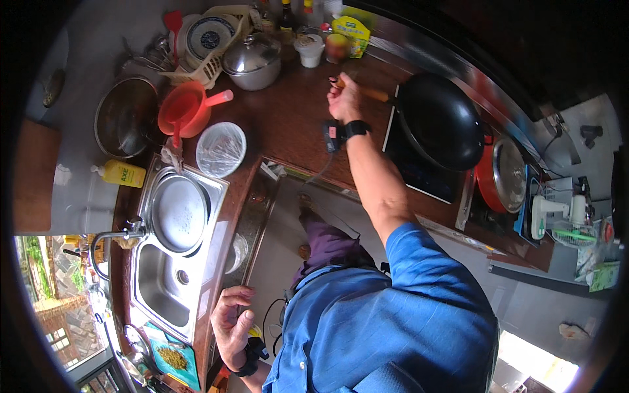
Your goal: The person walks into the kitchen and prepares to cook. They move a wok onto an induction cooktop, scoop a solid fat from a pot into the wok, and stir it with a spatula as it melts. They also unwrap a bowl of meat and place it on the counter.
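Note:
My right hand is closed around the wooden handle of a black wok. The wok rests over the dark glass cooktop, and its inside looks bare. A black band circles my right wrist, with a small black device beside it. My left hand hangs by the counter edge near the sink, fingers apart and curled, holding nothing. A steel sink with two basins lies to the left, a round metal pan sitting in the farther basin.
A lidded pot, red colander, plastic-covered bowl, large metal basin and dish rack crowd the back left. A red lidded pan stands right of the wok. Chopped greens lie on a teal board beyond the sink.

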### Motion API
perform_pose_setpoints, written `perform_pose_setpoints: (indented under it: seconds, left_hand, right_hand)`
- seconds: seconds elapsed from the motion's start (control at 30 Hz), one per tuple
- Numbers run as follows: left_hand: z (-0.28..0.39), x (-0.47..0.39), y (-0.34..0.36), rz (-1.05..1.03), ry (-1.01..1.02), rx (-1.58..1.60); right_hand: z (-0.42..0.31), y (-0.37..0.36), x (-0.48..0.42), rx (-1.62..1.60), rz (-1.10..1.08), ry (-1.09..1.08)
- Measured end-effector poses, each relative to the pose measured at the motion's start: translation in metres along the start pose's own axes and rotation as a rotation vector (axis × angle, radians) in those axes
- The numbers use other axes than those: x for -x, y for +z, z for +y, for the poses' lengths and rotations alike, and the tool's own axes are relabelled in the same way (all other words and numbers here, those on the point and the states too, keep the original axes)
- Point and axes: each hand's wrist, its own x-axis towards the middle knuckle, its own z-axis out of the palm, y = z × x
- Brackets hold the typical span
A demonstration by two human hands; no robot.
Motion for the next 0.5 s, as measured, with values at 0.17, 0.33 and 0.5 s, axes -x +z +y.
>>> perform_pose_setpoints:
  seconds: [0.17,0.33,0.5]
  left_hand:
    - [0.002,-0.058,-0.022,0.039,-0.039,0.054]
    - [0.004,-0.117,-0.034,0.074,-0.052,0.025]
    - [0.021,-0.177,-0.03,-0.001,-0.1,-0.089]
  right_hand:
    - [0.001,-0.011,-0.022,-0.061,-0.087,-0.058]
    - [0.055,0.003,-0.001,0.392,-0.214,0.05]
    - [0.103,0.093,-0.039,1.167,-0.371,-0.865]
